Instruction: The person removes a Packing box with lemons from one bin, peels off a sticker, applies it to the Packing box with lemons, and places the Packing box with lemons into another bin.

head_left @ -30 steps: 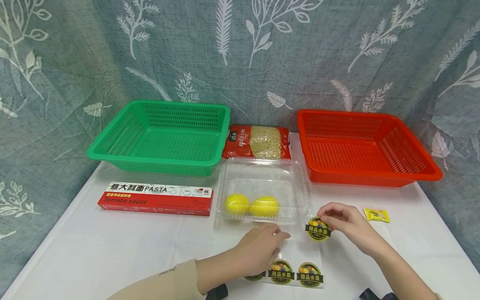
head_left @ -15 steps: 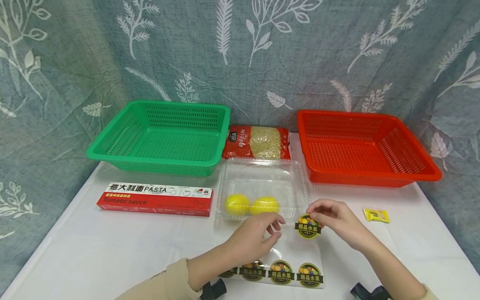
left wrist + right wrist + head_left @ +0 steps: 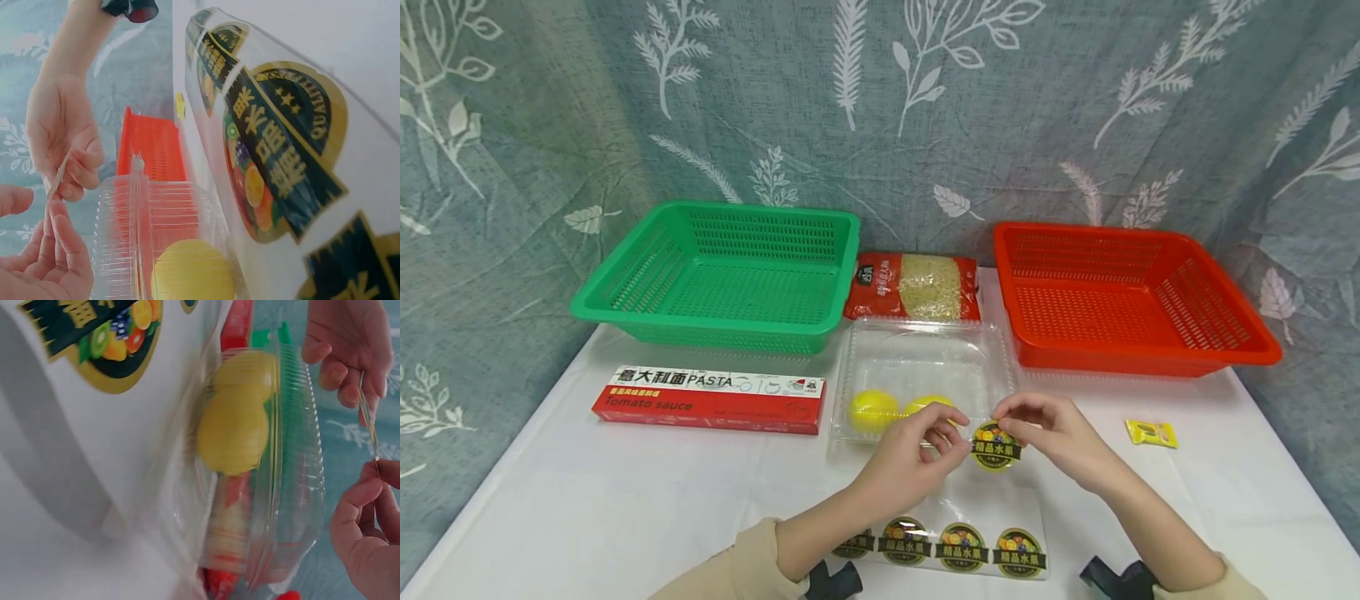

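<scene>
- Looking down from the head camera, I pinch a round fruit sticker (image 3: 996, 446) between thumb and fingers of my right hand (image 3: 1047, 433), held in the air just in front of the clear plastic clamshell box (image 3: 925, 367). My left hand (image 3: 910, 462) comes in from the other side, its fingertips curled onto the sticker's left edge. Two yellow lemons (image 3: 874, 410) sit inside the box. The backing sheet (image 3: 958, 542) with more stickers lies on the white table (image 3: 587, 500) near my forearms. The green basket (image 3: 722, 275), the red basket (image 3: 1127, 292), a pasta box (image 3: 709, 398), a bag of pasta (image 3: 916, 286) and a small yellow packet (image 3: 1152, 432) sit around.
- From the left wrist camera, the sticker (image 3: 59, 177) shows edge-on, gripped between both hands (image 3: 62, 134), with the clear box (image 3: 162, 237) and a lemon (image 3: 190, 272) beside the sheet (image 3: 281, 150).
- From the right wrist camera, the sticker (image 3: 367, 419) is again a thin edge, my left hand (image 3: 347, 344) above and my right (image 3: 365, 537) below, both pinching it just off the box (image 3: 275, 475).
</scene>
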Motion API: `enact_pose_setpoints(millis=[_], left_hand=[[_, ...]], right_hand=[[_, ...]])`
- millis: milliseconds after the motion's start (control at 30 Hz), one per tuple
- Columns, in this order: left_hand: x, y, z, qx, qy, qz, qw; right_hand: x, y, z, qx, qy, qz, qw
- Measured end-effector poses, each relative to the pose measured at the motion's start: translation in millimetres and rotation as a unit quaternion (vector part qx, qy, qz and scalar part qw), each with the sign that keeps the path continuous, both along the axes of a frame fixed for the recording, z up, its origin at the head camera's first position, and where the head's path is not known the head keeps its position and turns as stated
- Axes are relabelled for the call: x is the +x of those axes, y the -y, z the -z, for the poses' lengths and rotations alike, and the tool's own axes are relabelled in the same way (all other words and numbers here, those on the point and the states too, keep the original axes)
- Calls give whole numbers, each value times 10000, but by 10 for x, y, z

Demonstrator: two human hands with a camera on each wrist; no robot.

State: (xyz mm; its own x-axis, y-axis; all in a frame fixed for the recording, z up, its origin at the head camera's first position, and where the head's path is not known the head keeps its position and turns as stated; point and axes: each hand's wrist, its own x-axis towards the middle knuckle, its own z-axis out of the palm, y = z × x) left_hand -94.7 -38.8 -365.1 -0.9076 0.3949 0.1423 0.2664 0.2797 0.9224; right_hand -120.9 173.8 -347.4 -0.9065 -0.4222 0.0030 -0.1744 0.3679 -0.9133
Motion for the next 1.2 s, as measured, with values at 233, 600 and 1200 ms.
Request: enact_pose_setpoints(millis=[233,600,1200], left_hand=[[7,20,-30,201,5,-188,9996],[-19,56,-13,347,34,-524,9980],[-51,106,-8,1240,279,-936,9875]], right_hand=[[-18,67,-42,-57,-69,71,9999],[-44,134,-71,-92,-113,98,9998],[-41,111,-24,-660,134,-158,9976]])
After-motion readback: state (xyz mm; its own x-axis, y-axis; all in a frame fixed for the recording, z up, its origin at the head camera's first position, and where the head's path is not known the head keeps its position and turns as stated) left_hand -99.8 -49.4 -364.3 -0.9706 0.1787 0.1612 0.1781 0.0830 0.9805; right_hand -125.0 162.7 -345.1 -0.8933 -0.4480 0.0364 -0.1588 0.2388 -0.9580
